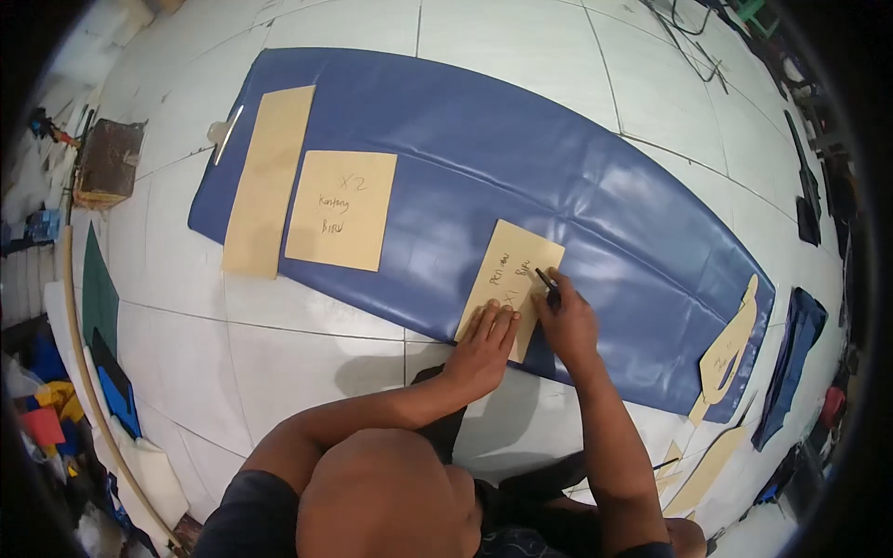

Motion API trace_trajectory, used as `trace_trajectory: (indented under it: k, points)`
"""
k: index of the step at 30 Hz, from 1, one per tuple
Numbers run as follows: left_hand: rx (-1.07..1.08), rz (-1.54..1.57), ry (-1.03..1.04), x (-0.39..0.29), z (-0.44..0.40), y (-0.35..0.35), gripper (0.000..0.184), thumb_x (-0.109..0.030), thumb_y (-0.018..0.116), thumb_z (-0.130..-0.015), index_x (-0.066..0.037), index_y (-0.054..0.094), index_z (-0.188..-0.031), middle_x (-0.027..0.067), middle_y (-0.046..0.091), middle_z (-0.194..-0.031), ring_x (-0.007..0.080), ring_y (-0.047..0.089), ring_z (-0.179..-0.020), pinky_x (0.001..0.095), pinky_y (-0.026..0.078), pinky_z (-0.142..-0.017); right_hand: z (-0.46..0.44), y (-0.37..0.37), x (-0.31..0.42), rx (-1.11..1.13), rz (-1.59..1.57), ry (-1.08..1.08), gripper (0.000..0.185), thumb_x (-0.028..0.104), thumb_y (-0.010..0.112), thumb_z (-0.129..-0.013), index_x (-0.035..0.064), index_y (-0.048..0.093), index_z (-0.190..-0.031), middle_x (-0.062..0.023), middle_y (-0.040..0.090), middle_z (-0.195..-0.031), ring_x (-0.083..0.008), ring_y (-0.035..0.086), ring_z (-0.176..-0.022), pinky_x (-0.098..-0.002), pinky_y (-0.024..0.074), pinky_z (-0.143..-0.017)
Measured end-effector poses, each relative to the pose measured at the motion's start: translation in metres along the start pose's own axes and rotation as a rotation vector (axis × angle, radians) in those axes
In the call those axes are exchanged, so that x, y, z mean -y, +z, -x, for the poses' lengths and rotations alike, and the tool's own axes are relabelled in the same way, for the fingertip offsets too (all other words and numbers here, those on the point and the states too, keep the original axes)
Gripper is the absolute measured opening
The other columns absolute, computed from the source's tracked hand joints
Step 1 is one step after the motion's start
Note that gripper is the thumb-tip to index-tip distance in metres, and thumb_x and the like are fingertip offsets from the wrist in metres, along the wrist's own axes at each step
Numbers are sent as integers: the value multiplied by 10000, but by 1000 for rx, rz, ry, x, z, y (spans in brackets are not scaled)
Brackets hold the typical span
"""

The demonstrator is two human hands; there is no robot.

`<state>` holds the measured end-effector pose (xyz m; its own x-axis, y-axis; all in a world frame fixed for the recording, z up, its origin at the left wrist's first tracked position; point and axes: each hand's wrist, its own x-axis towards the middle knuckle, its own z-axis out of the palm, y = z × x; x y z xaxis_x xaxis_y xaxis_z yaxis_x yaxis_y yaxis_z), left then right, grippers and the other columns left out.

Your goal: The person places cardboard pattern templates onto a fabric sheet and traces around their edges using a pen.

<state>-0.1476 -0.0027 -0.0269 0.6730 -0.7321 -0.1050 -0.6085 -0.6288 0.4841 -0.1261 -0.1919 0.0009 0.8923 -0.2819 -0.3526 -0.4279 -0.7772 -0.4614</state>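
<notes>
A large sheet of shiny blue vinyl-like material (pixel 456 121) lies on the tiled floor, with creases across it. My left hand (pixel 484 349) rests flat, fingers extended, on a tan card template (pixel 502 251) at the sheet's near edge. Handwriting marks that template, partly covered by my fingers. Along its right edge, my right hand (pixel 567 321) grips a dark pen (pixel 545 278); whether the tip touches the sheet is hidden. To the left are a squarish card template (pixel 344 214) with handwriting and a long plain card strip (pixel 270 177) overhanging the sheet's edge.
A curved card template (pixel 730 339) lies at the sheet's right end, and a metal clip (pixel 223 135) at its left edge. More card pieces (pixel 707 474) sit lower right. Folded dark blue material (pixel 789 367) lies farther right. A long curved pole (pixel 74 325) runs along the left.
</notes>
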Motion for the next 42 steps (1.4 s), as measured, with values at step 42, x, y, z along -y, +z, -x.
trace_trajectory:
  k: [42]
  points:
    - [-250,153,-35,10,5,25,411,-29,550,-866,127,505,-1244,335,508,-1300,480,473,-1243,550,382,-1042,-16,20,58,210,-32,-627,235,269,673,-927,55,753,-869,-89,731,-968,-310,630,-911,-425,446,-909]
